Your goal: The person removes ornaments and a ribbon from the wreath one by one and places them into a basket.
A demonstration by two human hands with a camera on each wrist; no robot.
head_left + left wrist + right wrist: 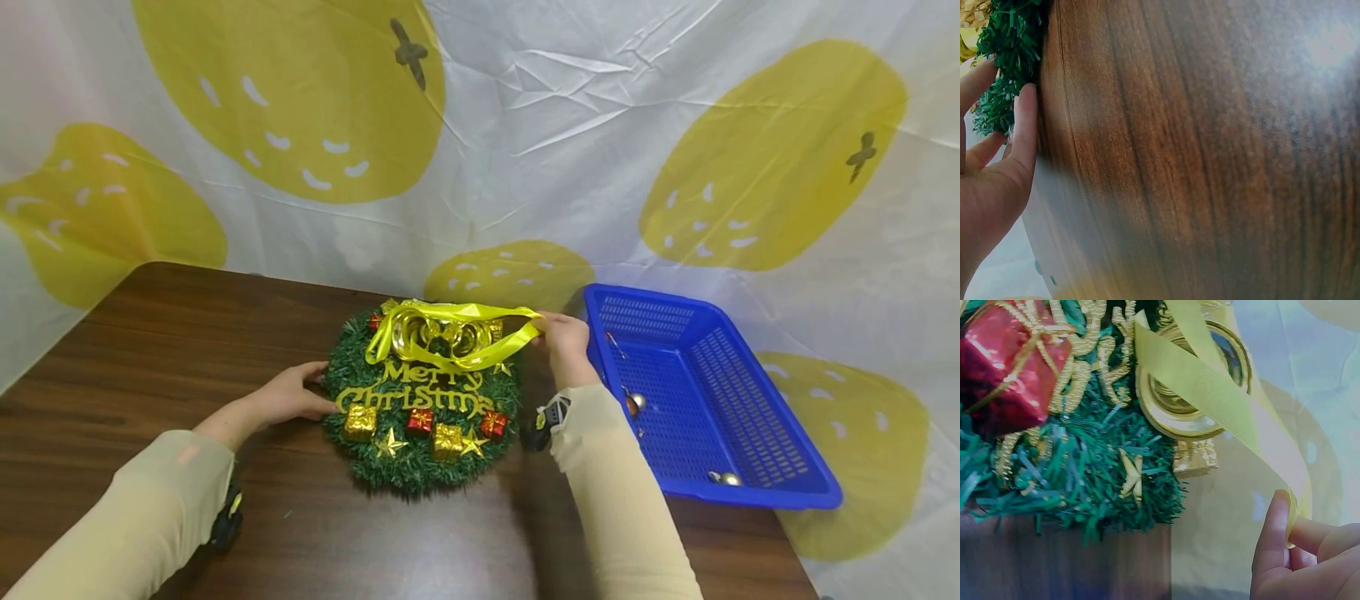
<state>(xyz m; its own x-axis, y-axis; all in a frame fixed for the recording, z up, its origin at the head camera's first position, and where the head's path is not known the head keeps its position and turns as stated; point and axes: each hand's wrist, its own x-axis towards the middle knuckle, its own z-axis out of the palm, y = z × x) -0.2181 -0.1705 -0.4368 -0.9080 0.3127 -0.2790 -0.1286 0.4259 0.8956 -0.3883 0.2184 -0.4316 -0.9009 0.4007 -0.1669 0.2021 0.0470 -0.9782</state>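
Note:
A green Christmas wreath (pixel 420 467) lies on the table, with gold "Merry Christmas" lettering (pixel 412 400), small gift boxes and stars on it. My left hand (pixel 288 396) holds its left edge; in the left wrist view the thumb and fingers (pixel 1024 122) lie around the green tinsel (pixel 1013 47). Gold bells (pixel 412 333) rest on the upper part of the wreath, with a yellow ribbon (pixel 495 354) looped across them. Between thumb and fingertips, my right hand (pixel 566 342) pinches the ribbon's right end, drawn out past the wreath's edge in the right wrist view.
A blue plastic basket (pixel 712 312) stands to the right, close to my right arm, with a few small ornaments (pixel 726 478) inside. Behind the brown wooden table (pixel 187 333) hangs a white cloth (pixel 525 108) with yellow fruit prints.

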